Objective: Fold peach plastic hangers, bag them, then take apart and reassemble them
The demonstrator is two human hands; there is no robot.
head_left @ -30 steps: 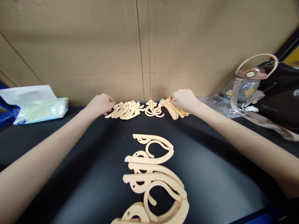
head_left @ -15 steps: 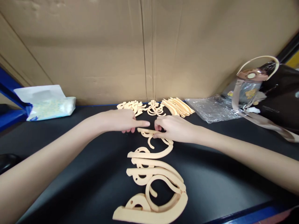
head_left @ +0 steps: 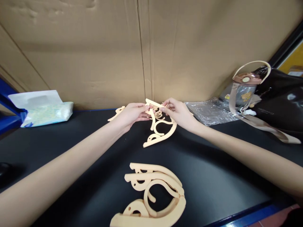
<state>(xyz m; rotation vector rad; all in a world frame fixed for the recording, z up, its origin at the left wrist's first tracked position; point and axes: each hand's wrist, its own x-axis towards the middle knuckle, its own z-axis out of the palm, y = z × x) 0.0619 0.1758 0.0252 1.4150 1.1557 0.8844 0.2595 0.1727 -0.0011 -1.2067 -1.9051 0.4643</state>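
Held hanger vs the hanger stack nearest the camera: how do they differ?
Pose: the held hanger is tilted, gripped by the left hand and right hand; the hanger stack lies on the black table.
Visibility: fingers partly cover the held hanger; the frame's bottom edge cuts off the hanger stack.
Apparent size: the held hanger looks smaller, the hanger stack larger, being nearer.
Shared: pale peach colour, curved arms.
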